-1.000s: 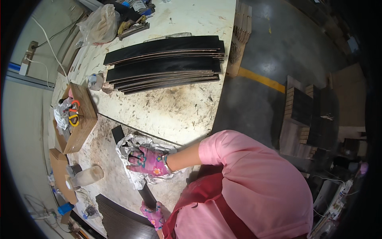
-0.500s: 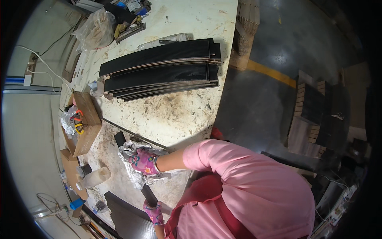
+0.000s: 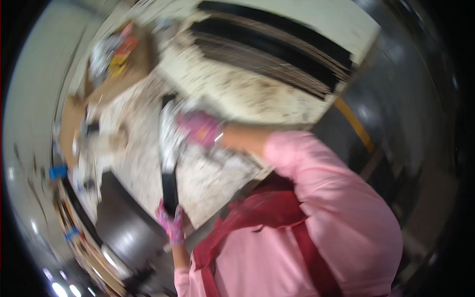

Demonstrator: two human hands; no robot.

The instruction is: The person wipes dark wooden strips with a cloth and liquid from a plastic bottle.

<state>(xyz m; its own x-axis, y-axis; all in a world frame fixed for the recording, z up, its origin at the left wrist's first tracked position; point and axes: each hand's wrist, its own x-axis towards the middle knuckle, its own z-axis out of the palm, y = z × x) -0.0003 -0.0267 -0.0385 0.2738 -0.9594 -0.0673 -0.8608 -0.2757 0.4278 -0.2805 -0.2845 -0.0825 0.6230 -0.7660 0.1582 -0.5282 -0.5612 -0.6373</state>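
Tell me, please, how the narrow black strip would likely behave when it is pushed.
The black strip is probably stiff: it runs straight from the left hand to beyond the crumpled white material. Looking flat, it should slide rather than roll.

The left hand [image 3: 171, 228] holds a black strip [image 3: 169, 190] above the bench [image 3: 141, 158]; the right hand [image 3: 202, 128] is on a white rag [image 3: 169, 143] across it.

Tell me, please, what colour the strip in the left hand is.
The strip is black, seen best in the head view.
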